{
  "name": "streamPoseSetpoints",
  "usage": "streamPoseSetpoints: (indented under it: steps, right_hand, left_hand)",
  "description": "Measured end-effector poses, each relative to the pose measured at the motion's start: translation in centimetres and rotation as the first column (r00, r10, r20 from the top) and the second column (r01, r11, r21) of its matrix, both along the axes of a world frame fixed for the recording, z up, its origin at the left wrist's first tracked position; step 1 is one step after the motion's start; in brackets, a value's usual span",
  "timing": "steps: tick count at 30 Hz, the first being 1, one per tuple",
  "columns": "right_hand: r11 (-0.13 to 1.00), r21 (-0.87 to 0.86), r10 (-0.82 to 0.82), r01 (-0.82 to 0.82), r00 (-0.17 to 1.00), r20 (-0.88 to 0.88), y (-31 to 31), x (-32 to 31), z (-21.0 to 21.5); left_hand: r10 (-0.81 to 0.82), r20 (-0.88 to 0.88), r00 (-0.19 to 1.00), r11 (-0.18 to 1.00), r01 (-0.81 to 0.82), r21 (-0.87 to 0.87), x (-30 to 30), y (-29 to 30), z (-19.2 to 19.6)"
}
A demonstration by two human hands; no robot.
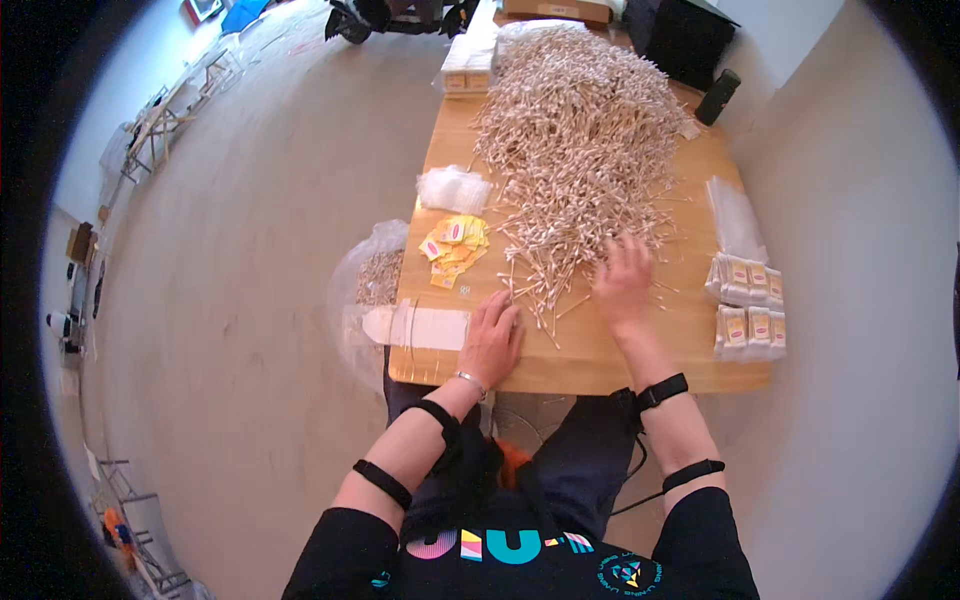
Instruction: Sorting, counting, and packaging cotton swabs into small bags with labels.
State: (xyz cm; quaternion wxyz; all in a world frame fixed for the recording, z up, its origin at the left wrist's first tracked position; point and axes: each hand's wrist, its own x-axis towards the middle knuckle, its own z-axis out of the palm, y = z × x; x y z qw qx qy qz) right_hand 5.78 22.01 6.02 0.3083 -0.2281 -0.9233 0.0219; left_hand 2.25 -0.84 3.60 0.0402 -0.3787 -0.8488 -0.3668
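Note:
A big heap of cotton swabs point(580, 130) covers the middle of the wooden table and thins out toward me. At its near right edge my right hand point(625, 280) lies with fingers stretched over loose swabs; no swab shows clearly gripped. My left hand point(490, 340) rests palm down near the table's front edge, fingers forward, at the right end of a white strip point(438, 328). Its fingertips are close to the nearest loose swabs. Left of the heap lie small yellow cards point(455, 248), loosely piled. Beyond them is a stack of clear plastic bags point(453, 188).
Packed swab bundles point(750, 332) line the right edge, with clear film bags point(735, 220) behind them. White packs point(468, 65), a dark bottle point(717, 97) and a black box point(683, 40) stand at the far end. A large plastic bag point(375, 240) of swabs sits left of the table.

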Motion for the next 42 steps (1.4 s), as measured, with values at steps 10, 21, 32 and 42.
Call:
streamPoseSetpoints:
  steps: [10,21,32,42]
  right_hand:
    - [0.937,-0.143,0.346,-0.319,0.904,0.252,-2.0,1.1,-2.6]
    - [0.979,-0.143,0.169,-0.143,0.966,0.197,-6.3,1.3,-2.6]
    - [0.897,-0.318,0.327,-0.308,0.945,0.007,-7.7,2.5,-2.9]
    - [0.938,-0.296,0.249,-0.179,0.943,0.221,-9.1,-3.2,-0.2]
  left_hand:
    - [-0.027,-0.041,0.999,0.997,0.030,0.077,-0.4,0.2,-1.1]
    - [-0.011,0.015,1.000,0.999,0.011,0.035,-0.2,0.3,0.4]
    - [-0.034,-0.045,0.998,0.997,0.036,0.063,-0.5,0.1,-0.3]
    - [-0.043,-0.041,0.998,0.988,0.049,0.147,-0.6,-0.2,-0.4]
